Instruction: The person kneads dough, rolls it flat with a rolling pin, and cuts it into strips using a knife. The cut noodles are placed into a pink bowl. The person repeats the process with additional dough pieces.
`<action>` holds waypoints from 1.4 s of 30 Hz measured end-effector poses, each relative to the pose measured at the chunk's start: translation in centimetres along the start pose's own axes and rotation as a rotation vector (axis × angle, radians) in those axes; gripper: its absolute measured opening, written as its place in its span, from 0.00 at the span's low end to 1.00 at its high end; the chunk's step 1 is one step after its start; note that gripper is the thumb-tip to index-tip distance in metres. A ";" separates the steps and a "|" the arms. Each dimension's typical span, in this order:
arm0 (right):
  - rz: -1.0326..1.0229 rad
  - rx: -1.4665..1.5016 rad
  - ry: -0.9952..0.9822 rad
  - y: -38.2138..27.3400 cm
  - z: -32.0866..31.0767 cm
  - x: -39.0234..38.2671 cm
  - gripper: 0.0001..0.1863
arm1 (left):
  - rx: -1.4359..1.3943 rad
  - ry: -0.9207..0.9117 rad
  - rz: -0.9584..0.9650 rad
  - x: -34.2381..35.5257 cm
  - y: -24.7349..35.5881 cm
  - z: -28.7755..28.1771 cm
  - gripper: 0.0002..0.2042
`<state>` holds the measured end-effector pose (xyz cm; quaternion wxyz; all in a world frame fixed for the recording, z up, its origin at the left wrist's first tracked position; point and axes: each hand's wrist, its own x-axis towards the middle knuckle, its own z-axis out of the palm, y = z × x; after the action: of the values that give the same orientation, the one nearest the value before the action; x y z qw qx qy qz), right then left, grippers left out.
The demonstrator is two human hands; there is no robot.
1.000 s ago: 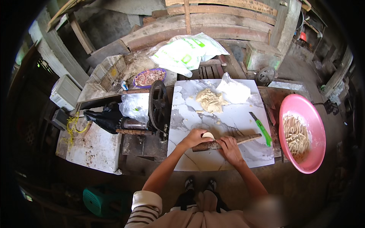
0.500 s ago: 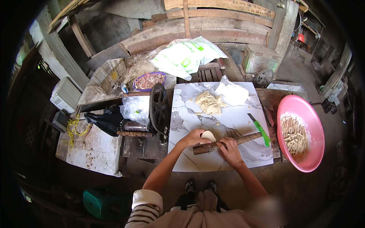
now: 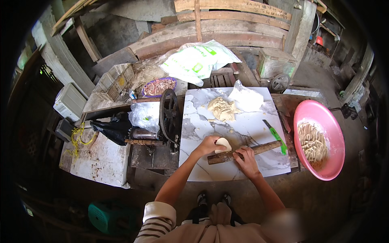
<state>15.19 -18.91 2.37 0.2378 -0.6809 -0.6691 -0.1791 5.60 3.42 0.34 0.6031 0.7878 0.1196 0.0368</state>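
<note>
We see white sack, green print (image 3: 199, 60), behind marble board | clear plastic bag (image 3: 246, 98), board's far corner.

Single head-worn fisheye view, looking steeply down from above the person onto the counter (image 3: 239, 121), which fills the picture's centre at arm's length. Forearms enter from the lower edge; the person's feet show just below the counter. Straight edges bow toward the rim, beyond the pink basin (image 3: 338, 137) right of the counter.
</note>
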 end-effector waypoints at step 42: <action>0.317 0.144 0.115 1.8 -1.8 2.3 0.24 | 1.028 0.342 0.278 -7.7 -0.1 6.9 0.37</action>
<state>17.25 -18.02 4.98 0.3493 -0.7477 -0.5496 -0.1296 -0.45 -4.88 -0.94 0.1026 0.9716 0.1134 0.1804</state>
